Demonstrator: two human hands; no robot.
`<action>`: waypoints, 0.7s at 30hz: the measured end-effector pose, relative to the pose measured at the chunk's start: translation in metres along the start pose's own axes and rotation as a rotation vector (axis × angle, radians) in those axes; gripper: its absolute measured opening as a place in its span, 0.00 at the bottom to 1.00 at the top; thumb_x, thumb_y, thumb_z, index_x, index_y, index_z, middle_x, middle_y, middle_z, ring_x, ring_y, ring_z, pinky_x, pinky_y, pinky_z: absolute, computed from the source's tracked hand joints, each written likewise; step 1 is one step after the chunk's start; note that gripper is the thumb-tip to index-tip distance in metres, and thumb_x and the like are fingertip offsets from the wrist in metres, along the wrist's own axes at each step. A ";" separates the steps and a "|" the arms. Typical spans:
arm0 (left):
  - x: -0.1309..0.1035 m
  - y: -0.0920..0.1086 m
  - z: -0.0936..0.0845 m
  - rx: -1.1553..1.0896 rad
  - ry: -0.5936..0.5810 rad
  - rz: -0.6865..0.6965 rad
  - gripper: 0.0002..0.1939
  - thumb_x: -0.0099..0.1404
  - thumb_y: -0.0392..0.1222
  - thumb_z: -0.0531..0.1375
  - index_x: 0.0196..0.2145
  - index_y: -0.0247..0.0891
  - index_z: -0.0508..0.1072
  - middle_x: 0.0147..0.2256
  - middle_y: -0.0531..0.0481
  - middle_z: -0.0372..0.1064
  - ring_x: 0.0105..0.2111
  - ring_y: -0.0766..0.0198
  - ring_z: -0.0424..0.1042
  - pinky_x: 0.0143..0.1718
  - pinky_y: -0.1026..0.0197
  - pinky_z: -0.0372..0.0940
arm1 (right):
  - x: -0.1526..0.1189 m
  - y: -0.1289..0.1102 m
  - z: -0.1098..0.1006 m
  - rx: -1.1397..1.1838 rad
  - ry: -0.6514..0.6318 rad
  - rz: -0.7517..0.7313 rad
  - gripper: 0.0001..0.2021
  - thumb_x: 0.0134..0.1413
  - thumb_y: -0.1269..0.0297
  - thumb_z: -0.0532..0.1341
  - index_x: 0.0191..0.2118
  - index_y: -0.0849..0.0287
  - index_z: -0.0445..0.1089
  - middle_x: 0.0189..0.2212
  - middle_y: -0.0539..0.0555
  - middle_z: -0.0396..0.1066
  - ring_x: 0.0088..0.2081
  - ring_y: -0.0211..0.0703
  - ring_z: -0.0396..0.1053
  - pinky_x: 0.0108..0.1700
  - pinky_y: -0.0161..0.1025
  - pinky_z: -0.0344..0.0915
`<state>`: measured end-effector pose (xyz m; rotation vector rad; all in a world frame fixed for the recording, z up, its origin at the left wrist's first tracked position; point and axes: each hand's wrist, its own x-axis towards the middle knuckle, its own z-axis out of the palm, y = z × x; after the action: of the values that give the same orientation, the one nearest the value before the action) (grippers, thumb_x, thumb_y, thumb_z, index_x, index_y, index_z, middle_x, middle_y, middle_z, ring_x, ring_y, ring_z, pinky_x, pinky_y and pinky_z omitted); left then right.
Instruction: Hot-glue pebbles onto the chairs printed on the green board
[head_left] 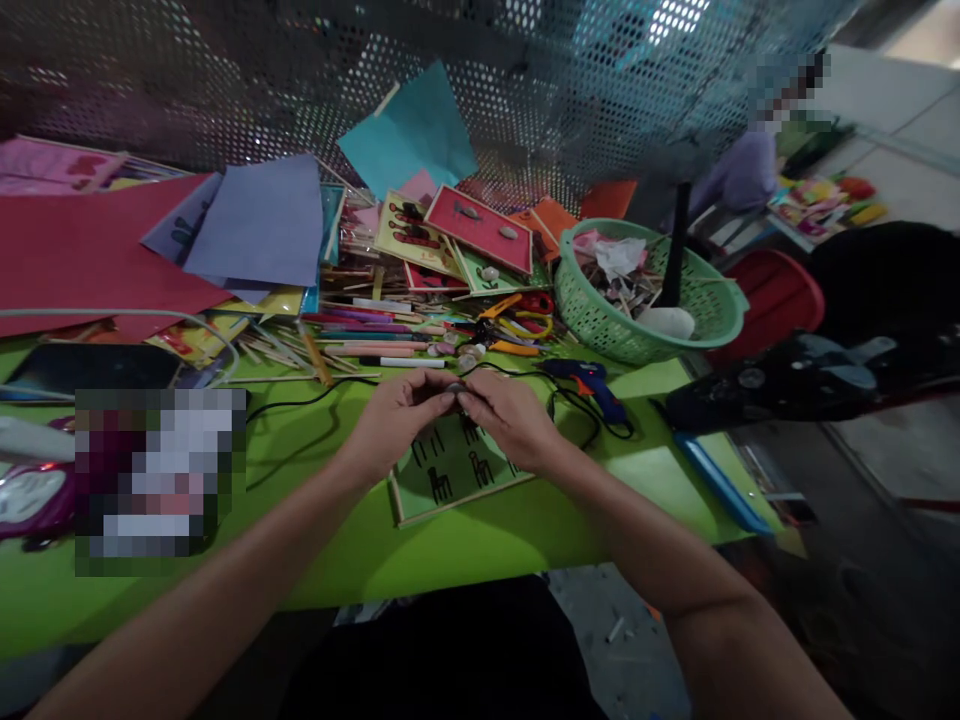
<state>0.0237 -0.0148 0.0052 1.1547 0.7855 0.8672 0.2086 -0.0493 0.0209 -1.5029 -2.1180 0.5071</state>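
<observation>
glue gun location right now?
Head view, right of centre: the blue glue gun lies on the green table, between the right hand and the green basket.

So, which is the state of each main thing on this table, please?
small grey stone-like piece, held by left hand and right hand
framed green rectangular card, flat, partly covered
blue plastic glue gun, lying down
light-green perforated plastic basket, upright, filled
red rectangular card, partly atop others

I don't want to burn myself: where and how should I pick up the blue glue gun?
Grip the glue gun by its handle, coming from the near right: it lies flat, handle slanting that way, narrow end pointing left. Mind the black cord looped beside it.
</observation>
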 end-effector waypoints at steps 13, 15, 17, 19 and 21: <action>-0.001 0.007 0.001 -0.130 0.020 -0.045 0.17 0.51 0.46 0.76 0.37 0.37 0.81 0.33 0.50 0.77 0.30 0.67 0.72 0.34 0.65 0.65 | -0.002 0.002 -0.001 0.143 0.060 -0.005 0.13 0.68 0.58 0.52 0.31 0.55 0.61 0.27 0.48 0.62 0.30 0.39 0.59 0.33 0.37 0.54; -0.001 0.007 0.001 -0.129 0.011 -0.047 0.16 0.51 0.46 0.75 0.37 0.38 0.81 0.33 0.49 0.78 0.31 0.66 0.73 0.34 0.64 0.66 | -0.002 0.003 0.000 0.135 0.063 -0.029 0.12 0.68 0.62 0.51 0.30 0.54 0.60 0.26 0.48 0.61 0.29 0.40 0.58 0.33 0.37 0.54; -0.001 0.007 0.001 -0.134 0.007 -0.042 0.16 0.52 0.45 0.75 0.37 0.38 0.81 0.35 0.49 0.78 0.31 0.65 0.73 0.35 0.63 0.68 | -0.002 0.004 0.000 0.146 0.070 -0.046 0.12 0.68 0.63 0.50 0.30 0.54 0.60 0.27 0.48 0.61 0.30 0.40 0.59 0.34 0.38 0.54; -0.001 0.007 0.001 -0.131 0.009 -0.036 0.15 0.53 0.43 0.74 0.38 0.38 0.81 0.36 0.48 0.78 0.32 0.65 0.73 0.37 0.62 0.68 | -0.002 0.004 0.000 0.153 0.086 -0.052 0.12 0.69 0.61 0.50 0.32 0.55 0.62 0.28 0.49 0.63 0.31 0.40 0.60 0.35 0.38 0.55; -0.001 0.009 0.001 -0.135 0.010 -0.035 0.15 0.53 0.41 0.73 0.38 0.38 0.81 0.36 0.48 0.78 0.33 0.65 0.74 0.40 0.61 0.69 | -0.003 0.003 -0.001 0.135 0.107 -0.062 0.12 0.70 0.57 0.52 0.34 0.55 0.63 0.30 0.50 0.64 0.32 0.41 0.61 0.36 0.38 0.55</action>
<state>0.0229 -0.0148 0.0139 1.0160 0.7417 0.8840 0.2121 -0.0509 0.0198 -1.3546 -1.9998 0.5241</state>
